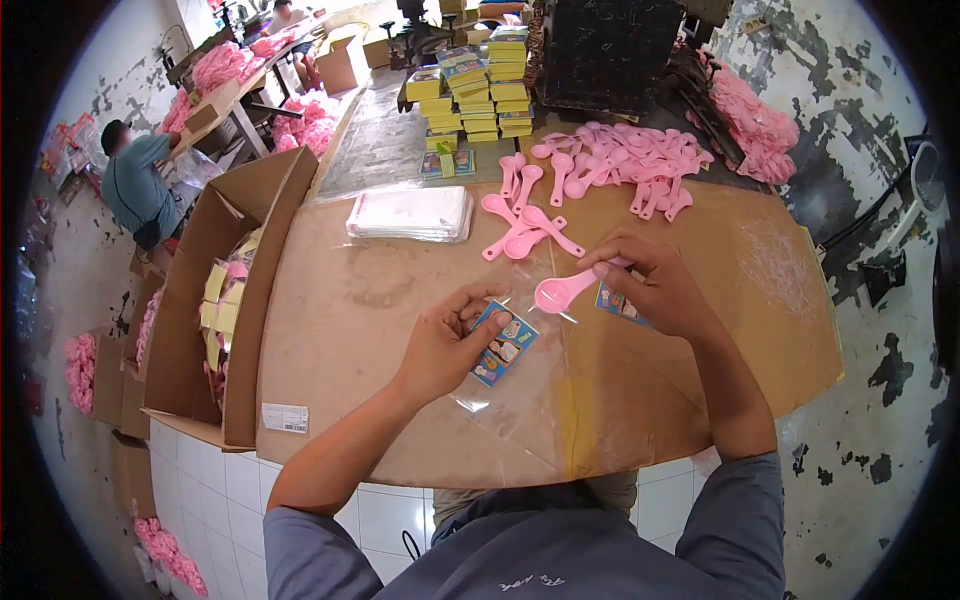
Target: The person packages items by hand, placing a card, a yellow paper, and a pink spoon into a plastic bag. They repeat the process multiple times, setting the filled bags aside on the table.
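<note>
My left hand (448,338) grips a small blue printed card (507,350) between thumb and fingers, low over the cardboard-covered table. Clear plastic glints around that card. In my right hand (660,285) a pink scoop spoon (556,295) is pinched by its handle, its bowl pointing left toward the card. A second blue card (618,303) lies partly hidden beneath my right hand. Just beyond my hands, several loose pink spoons (522,243) lie crossed over each other, in front of a larger heap of pink spoons (625,160).
A stack of clear plastic bags (410,214) lies left of the spoons. Piles of yellow-edged cards (470,90) stand at the back. An open carton (245,330) holding packed items borders the table's left side. Another person (140,185) sits far left among pink bundles (225,68).
</note>
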### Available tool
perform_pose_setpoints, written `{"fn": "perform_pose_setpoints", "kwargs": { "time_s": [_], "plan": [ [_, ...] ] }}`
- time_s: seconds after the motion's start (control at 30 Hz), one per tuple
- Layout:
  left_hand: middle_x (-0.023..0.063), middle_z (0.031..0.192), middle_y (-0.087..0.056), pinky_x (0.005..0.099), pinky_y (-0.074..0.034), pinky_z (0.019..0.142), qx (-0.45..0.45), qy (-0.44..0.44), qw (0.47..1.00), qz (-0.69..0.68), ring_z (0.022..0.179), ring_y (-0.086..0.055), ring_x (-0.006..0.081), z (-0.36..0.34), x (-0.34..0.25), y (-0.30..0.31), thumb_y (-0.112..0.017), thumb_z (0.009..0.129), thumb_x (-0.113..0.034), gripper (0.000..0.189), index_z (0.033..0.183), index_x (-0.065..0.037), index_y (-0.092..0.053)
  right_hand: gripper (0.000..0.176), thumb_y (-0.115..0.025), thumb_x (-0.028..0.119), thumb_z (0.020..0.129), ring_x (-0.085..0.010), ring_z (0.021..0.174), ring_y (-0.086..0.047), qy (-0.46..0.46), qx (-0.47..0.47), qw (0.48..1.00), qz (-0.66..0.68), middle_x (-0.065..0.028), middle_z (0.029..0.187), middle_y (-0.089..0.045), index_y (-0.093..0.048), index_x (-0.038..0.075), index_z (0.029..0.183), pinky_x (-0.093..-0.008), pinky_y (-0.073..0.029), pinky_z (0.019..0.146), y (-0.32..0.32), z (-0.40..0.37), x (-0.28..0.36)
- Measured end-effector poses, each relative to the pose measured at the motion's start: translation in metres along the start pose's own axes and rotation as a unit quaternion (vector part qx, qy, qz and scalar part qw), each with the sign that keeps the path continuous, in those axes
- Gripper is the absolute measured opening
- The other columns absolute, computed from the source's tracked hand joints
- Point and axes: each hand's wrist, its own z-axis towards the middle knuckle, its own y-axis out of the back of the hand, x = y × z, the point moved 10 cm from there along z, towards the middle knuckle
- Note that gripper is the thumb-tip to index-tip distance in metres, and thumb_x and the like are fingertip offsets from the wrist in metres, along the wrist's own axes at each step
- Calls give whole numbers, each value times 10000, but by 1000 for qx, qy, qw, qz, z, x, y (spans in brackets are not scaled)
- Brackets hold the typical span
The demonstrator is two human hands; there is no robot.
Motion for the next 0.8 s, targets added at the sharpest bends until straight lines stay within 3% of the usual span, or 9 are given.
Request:
{"fn": "perform_pose_setpoints", "kwargs": {
  "time_s": [0.07,0.17,0.37,0.43,0.57,0.67,0.8],
  "plan": [
    [64,1050,-732,222,-556,724,10,-11,1000,9,865,-689,75,0,0,-2,-667,1004,-68,362,1351,3,-592,141,-638,88,986,-122,807,-600,-30,0,999,23,-50,910,-638,-742,35,1065,-291,-482,725,-2,-2,-1],
    [70,1061,-733,225,-559,729,20,-24,999,31,865,-686,72,0,0,-4,-664,1007,-70,351,1343,10,-599,132,-649,70,965,-149,806,-616,28,-18,999,5,-66,920,-649,-737,35,1057,-297,-487,729,-2,2,13],
    [62,1054,-742,217,-552,736,44,4,998,54,881,-680,63,-1,8,-9,-673,1010,-96,317,1305,13,-635,156,-654,24,939,-149,802,-577,48,40,997,-47,-66,924,-630,-735,50,1070,-309,-469,738,-30,5,28],
    [57,1050,-746,212,-548,739,66,49,994,76,884,-677,60,-5,7,-12,-675,1010,-103,314,1300,11,-641,173,-658,27,936,-157,800,-580,59,18,997,-47,-71,908,-621,-723,44,1095,-318,-475,737,-33,8,36],
    [33,1006,-743,197,-518,693,45,26,998,31,859,-656,35,-2,12,-7,-681,1005,-93,315,1302,5,-641,196,-645,39,938,-190,800,-651,58,-26,996,-69,-105,984,-696,-700,29,1126,-329,-510,731,-21,14,39],
    [50,1038,-744,197,-534,718,38,4,999,-3,870,-668,51,-1,2,-6,-699,990,-83,344,1318,-1,-634,199,-636,42,948,-164,766,-632,21,16,999,-27,-83,986,-701,-698,24,1136,-319,-506,719,-22,16,28],
    [55,1047,-751,195,-529,686,36,-4,999,4,844,-667,47,-2,0,-6,-705,985,-82,350,1318,-1,-635,206,-627,41,955,-149,790,-635,-72,-6,995,74,-75,980,-697,-695,22,1149,-306,-514,734,-23,15,4]
  ]
}}
